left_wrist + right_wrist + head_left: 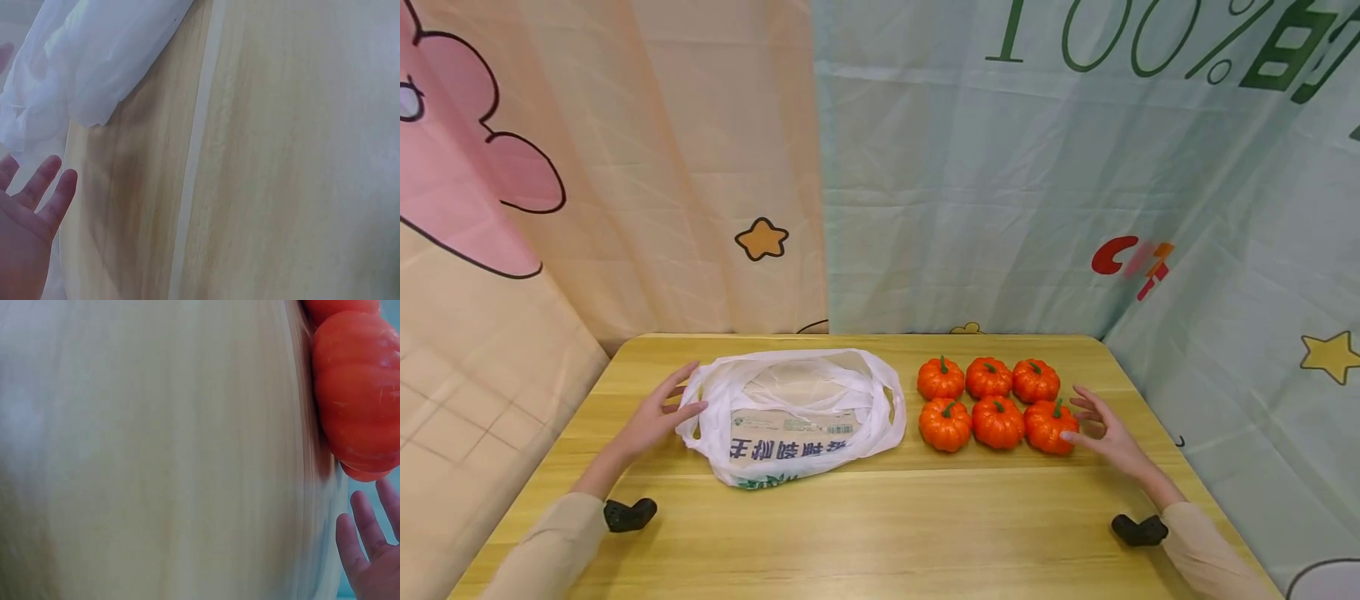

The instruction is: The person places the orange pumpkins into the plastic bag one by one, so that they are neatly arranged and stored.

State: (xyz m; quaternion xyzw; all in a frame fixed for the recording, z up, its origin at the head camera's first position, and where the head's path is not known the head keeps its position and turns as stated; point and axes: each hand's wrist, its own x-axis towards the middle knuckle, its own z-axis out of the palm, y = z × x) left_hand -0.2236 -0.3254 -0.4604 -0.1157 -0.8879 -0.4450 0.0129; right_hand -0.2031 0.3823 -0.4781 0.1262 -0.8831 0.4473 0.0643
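A white plastic bag [718,454] lies on the left half of the table, its handles spread and a printed brown package [793,433] inside. At the bag's left end is my left hand [658,412], its fingers spread and nothing gripped. In the left wrist view, the fingers [59,194] stand just below the white plastic. Several orange-red pumpkins [997,422] with green stems sit in two rows right of the bag. My right hand [1108,433] is by the right end of the front row, thumb close to the nearest pumpkin [359,394], fingers extended.
The wooden table [880,533] reaches to a printed fabric curtain [970,208] at the back, and more curtain hangs at both sides. Each wrist carries a black camera [630,515].
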